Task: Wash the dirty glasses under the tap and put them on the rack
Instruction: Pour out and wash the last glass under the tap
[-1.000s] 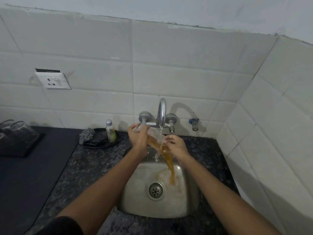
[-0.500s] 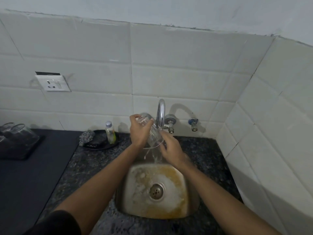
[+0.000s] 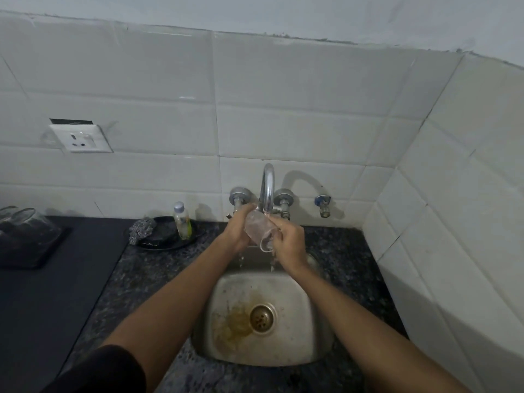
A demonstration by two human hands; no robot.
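Water runs from the curved chrome tap (image 3: 267, 185) onto a clear drinking glass (image 3: 256, 229), which is held tilted above the back edge of the small stainless-steel sink (image 3: 309, 330), its open mouth pointing down toward the right. Both hands grasp it: the left hand (image 3: 237, 231) wraps its fingers round the closed end, and the right hand (image 3: 290, 243) curls its fingers at the rim, with drips falling beneath them. Yellow-brown residue lies in the sink bowl beside the round drain (image 3: 261, 318). On the speckled dark stone tabletop (image 3: 147, 273), left of the sink, a black dish (image 3: 170, 238) carries a small clear plastic bottle (image 3: 182, 220) and a grey steel scrubber (image 3: 141, 229). Far left, more clear glasses (image 3: 27, 225) stand upside down on a dark tray (image 3: 34, 258). A white wall socket (image 3: 82, 138) is set in the tiles.
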